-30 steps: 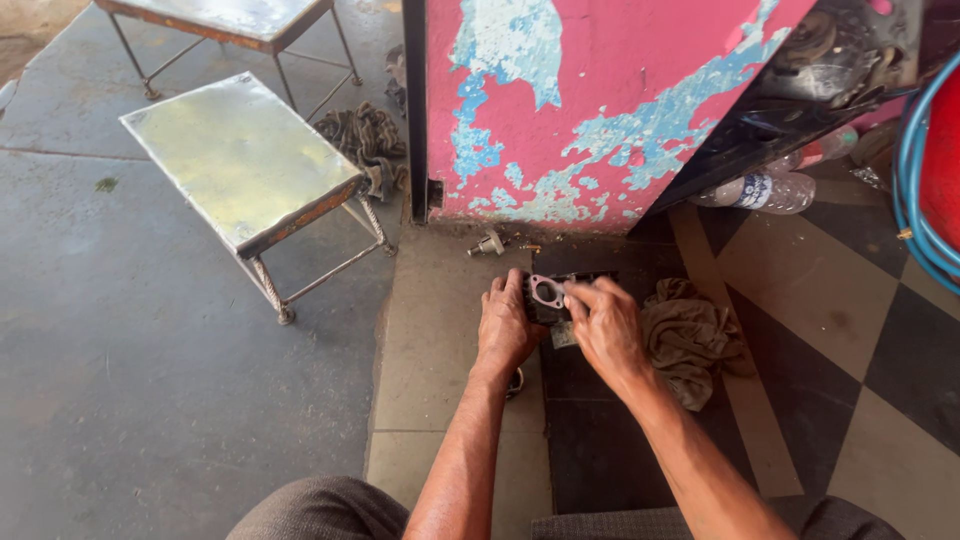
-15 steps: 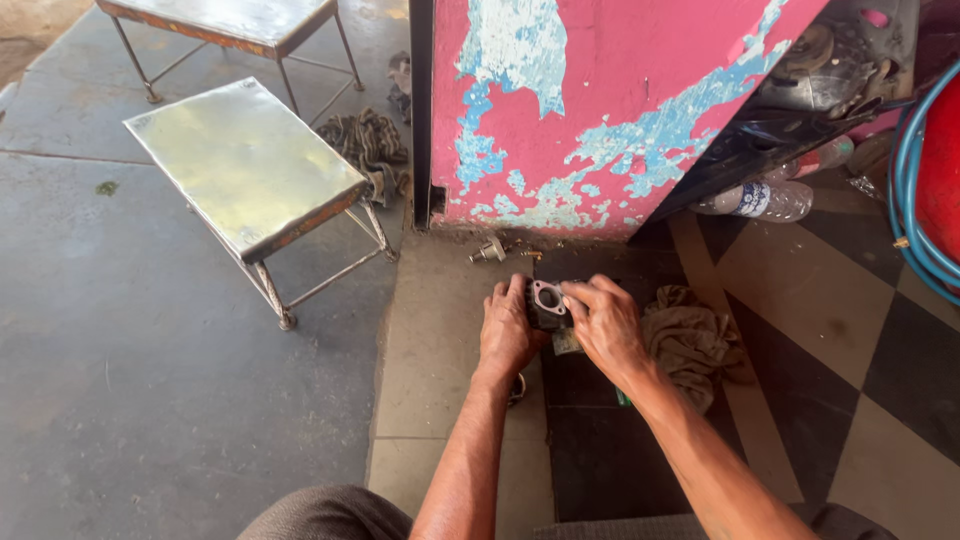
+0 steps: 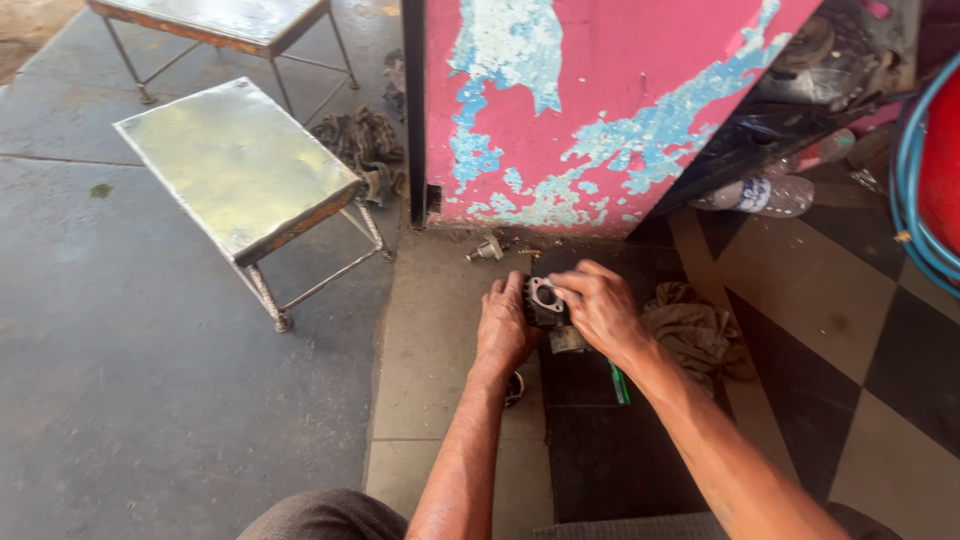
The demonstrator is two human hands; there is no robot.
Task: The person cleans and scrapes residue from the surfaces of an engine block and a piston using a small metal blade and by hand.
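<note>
A dark metal engine part with an oval flange and a round port stands on the tiled floor. My left hand grips its left side. My right hand lies over its right side, fingertips on the top edge near the flange. A small flat metal piece shows just under my right hand. Whether my right hand pinches something small is hidden by the fingers.
A brown rag lies right of my hands, a green tool by my right forearm. A small metal fitting rests near the peeling pink wall. Metal stool at left, plastic bottle and blue hose at right.
My right hand has shifted a little up and left over the engine part. The green tool beside my forearm has come more into view. My left hand keeps its hold.
</note>
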